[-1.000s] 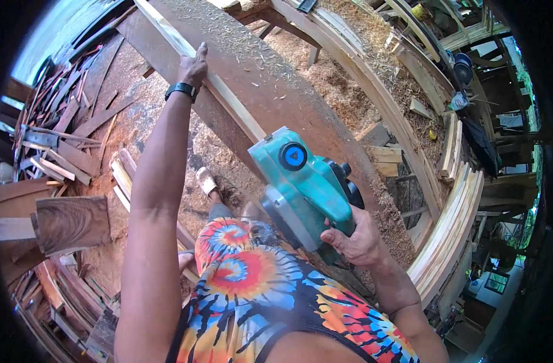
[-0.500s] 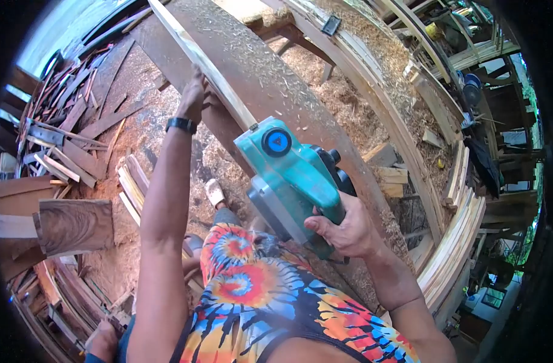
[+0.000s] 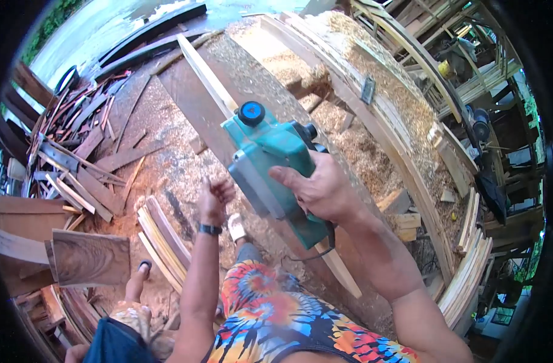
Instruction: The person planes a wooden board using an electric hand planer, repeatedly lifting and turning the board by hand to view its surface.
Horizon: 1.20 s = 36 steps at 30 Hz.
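My right hand (image 3: 325, 187) is wrapped round the rear handle of a teal electric planer (image 3: 258, 148), which has a blue-capped front knob (image 3: 251, 113). The planer sits over the middle of a long, narrow wooden strip (image 3: 207, 72) on a broad plank bench (image 3: 228, 51). The strip shows ahead of the tool and behind it; its middle is hidden underneath. My left hand (image 3: 216, 198) hangs in the air left of the planer, fingers loosely curled and apart, holding nothing. A dark cord loops from the planer's rear.
Shavings cover the ground and bench. Curved boards (image 3: 397, 145) run along the right, with stacked strips (image 3: 467, 281) nearer me. Scrap wood (image 3: 89, 121) is heaped at left, by a wide board (image 3: 92, 257). Another person's leg (image 3: 137, 284) and blue garment (image 3: 116, 342) are at lower left.
My left hand has let go of the strip's side and moved back toward me. The planer has moved forward along the strip, whose near end now shows behind it. The view has shifted.
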Available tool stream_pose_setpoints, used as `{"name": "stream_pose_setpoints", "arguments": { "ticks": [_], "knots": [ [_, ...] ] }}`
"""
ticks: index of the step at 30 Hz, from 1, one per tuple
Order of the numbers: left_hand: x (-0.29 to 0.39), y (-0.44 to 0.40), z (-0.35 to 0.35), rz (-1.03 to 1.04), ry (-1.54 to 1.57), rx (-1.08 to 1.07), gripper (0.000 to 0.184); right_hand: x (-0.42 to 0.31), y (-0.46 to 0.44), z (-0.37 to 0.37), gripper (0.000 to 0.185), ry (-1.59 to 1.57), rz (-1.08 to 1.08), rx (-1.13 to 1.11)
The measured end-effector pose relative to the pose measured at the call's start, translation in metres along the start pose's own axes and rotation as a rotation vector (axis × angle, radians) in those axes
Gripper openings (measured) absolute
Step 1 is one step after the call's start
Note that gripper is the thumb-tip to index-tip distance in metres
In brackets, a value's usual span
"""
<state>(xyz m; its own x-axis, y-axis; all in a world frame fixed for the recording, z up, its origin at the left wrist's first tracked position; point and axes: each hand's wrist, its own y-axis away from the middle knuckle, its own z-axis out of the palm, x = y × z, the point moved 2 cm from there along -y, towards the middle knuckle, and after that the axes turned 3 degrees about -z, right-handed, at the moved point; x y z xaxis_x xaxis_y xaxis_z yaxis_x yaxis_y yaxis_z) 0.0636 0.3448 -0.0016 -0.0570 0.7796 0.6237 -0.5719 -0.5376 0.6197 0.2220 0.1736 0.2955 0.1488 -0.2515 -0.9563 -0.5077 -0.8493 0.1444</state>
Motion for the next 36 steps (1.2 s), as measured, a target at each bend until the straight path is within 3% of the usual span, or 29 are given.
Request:
{"name": "stream_pose_setpoints", "arguments": {
  "ticks": [3,8,10,11,12,16,19,24,26,28,29,31,36],
  "knots": [
    [-0.007,-0.005,-0.017,-0.078,-0.022,-0.009,0.064,-0.016,-0.071,0.009,0.037,0.048,0.014,-0.014],
    [-0.006,-0.006,-0.011,-0.128,-0.161,-0.222,0.082,-0.033,-0.202,0.035,0.039,0.090,-0.024,0.033],
    [-0.012,-0.016,-0.006,-0.206,-0.167,-0.260,0.087,-0.033,-0.265,0.045,0.054,0.089,0.001,0.042],
    [-0.015,-0.019,-0.003,-0.234,-0.157,-0.272,0.082,-0.042,-0.294,0.052,0.062,0.120,-0.045,0.090],
    [-0.019,-0.019,-0.001,-0.262,-0.150,-0.282,0.078,-0.053,-0.320,0.060,0.051,0.077,-0.031,0.063],
    [-0.017,0.000,0.016,-0.315,-0.103,-0.244,0.061,-0.071,-0.425,0.075,0.068,-0.120,-0.066,0.006],
    [-0.020,0.007,-0.005,-0.415,-0.100,-0.294,0.050,-0.072,-0.438,0.075,0.067,-0.196,-0.078,-0.072],
    [-0.035,0.007,-0.047,-0.335,-0.233,-0.157,0.027,-0.052,-0.356,0.063,0.064,-0.147,-0.007,-0.031],
    [-0.022,-0.006,-0.053,-0.125,-0.340,-0.063,0.021,-0.044,-0.286,0.049,0.062,-0.108,-0.001,-0.003],
    [0.018,0.006,-0.029,0.137,-0.243,0.112,0.019,-0.023,-0.218,0.036,0.061,-0.085,0.028,0.005],
    [0.035,0.001,-0.018,0.301,-0.312,0.182,0.021,-0.018,-0.176,0.028,0.061,-0.089,0.034,0.010],
    [0.069,-0.014,0.002,0.474,-0.293,0.109,0.023,-0.006,-0.093,0.012,0.062,-0.104,0.047,0.005],
    [0.110,-0.009,0.109,0.471,-0.477,-0.045,0.051,0.024,0.109,-0.020,0.062,-0.129,0.207,0.059]
  ]
}}
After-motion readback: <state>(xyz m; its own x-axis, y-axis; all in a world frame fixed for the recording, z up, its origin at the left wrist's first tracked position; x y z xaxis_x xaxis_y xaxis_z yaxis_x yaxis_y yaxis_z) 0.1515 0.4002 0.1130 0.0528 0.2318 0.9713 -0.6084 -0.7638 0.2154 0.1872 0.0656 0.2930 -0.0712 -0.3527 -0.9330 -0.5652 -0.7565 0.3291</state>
